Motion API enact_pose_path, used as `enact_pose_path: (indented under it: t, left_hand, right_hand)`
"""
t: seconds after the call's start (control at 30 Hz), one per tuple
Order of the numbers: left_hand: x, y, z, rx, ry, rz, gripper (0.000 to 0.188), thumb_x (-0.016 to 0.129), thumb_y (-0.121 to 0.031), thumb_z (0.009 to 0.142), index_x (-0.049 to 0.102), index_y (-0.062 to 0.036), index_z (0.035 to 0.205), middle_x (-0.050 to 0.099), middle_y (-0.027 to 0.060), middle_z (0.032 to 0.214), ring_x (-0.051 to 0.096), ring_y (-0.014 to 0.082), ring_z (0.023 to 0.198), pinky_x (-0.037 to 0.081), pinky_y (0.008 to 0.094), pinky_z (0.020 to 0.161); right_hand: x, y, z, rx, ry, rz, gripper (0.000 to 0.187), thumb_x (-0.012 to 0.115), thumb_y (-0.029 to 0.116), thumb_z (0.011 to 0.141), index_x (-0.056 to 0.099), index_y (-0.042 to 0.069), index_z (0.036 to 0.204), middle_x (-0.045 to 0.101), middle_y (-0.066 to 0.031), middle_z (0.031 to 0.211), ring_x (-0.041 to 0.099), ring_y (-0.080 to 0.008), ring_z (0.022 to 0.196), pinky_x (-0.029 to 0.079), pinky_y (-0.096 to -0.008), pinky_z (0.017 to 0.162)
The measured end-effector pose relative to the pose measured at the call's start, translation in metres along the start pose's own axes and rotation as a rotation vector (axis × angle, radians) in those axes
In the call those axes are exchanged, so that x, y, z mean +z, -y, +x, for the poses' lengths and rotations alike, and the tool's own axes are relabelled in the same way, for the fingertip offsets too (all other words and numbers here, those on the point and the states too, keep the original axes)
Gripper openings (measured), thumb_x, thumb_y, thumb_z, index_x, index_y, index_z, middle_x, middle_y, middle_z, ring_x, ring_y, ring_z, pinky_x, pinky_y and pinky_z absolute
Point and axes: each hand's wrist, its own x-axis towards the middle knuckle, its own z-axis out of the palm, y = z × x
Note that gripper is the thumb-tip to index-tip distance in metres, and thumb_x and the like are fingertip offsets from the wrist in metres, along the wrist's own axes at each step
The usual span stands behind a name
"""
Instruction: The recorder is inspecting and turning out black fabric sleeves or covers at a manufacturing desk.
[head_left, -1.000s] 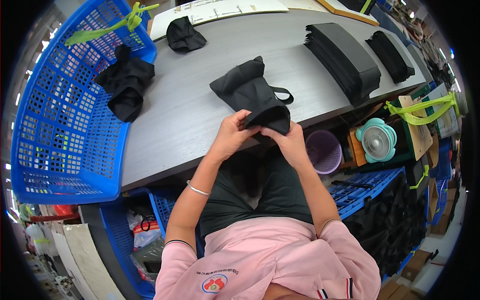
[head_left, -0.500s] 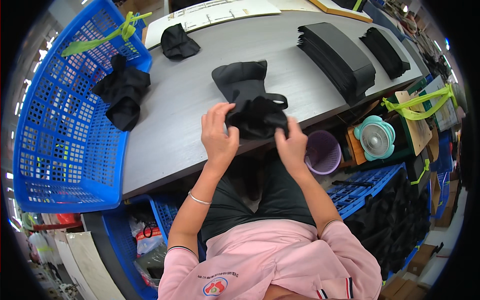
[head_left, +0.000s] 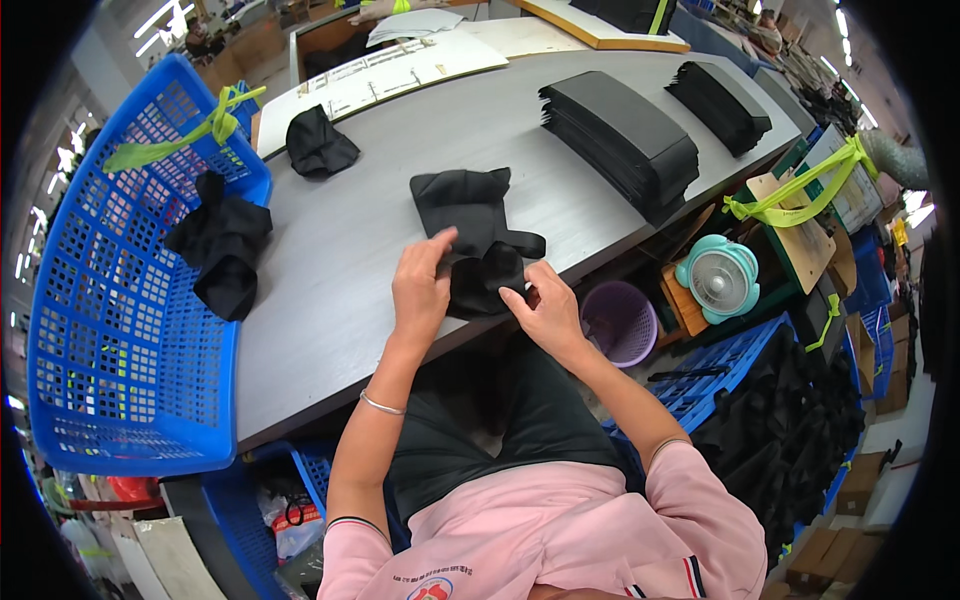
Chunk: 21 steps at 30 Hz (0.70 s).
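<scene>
Head view: a black cloth piece lies near the front edge of a grey table, between separated hands. The left hand has loosely parted fingers; whether the right hand pinches cloth is unclear. Probably light and floppy, it suits gripping by an edge.

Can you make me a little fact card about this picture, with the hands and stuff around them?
Middle cloth: black, on the grey table
Left grip: slightly open, at the cloth's left side
Right grip: at the cloth's right side; pinching unclear
Left side: blue basket
Right side: big black stack, smaller black stack
Past the table's near edge: purple bin, teal fan
</scene>
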Motion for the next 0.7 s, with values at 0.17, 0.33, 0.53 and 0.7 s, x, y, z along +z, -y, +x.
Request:
enact_pose_path:
  t: [0.17,0.33,0.53,0.7]
  left_hand:
    - [0.008,0.005,-0.006,0.136,0.043,-0.062,0.028,0.068,0.009,0.076,0.070,-0.0061,0.100,0.066,0.0099,0.091,0.065,0.0288,0.086,0.052,0.0367,0.072]
    - [0.008,0.015,-0.005,0.123,0.089,-0.021,0.030,0.069,0.008,0.076,0.070,-0.0088,0.102,0.067,0.0067,0.093,0.066,0.0267,0.083,0.053,0.0351,0.070]
    - [-0.020,0.033,0.013,0.075,-0.087,0.166,0.023,0.070,-0.001,0.081,0.072,-0.0101,0.103,0.069,0.0051,0.096,0.063,0.0253,0.092,0.051,0.0348,0.080]
    - [-0.037,0.021,0.001,-0.047,-0.215,0.114,0.030,0.074,-0.010,0.085,0.068,-0.0069,0.114,0.064,0.0086,0.120,0.058,0.0255,0.108,0.049,0.0358,0.087]
  right_hand:
    - [0.004,-0.024,0.014,0.013,-0.102,-0.193,0.023,0.072,0.017,0.083,0.057,0.001,0.077,0.061,-0.0130,0.082,0.060,-0.0390,0.068,0.048,-0.0440,0.060]
    - [-0.017,-0.044,0.041,-0.046,-0.205,-0.244,0.018,0.072,0.015,0.084,0.058,0.004,0.084,0.061,-0.0124,0.084,0.062,-0.0347,0.067,0.049,-0.0417,0.060]
    - [-0.094,-0.045,0.111,-0.320,-0.446,-0.619,0.035,0.075,0.013,0.082,0.060,0.006,0.113,0.060,-0.0118,0.117,0.059,-0.0314,0.111,0.047,-0.0409,0.091]
    - [-0.145,-0.084,0.178,-0.142,-0.271,-0.884,0.027,0.075,0.019,0.083,0.071,0.009,0.107,0.066,-0.0043,0.106,0.061,-0.0258,0.105,0.049,-0.0412,0.086]
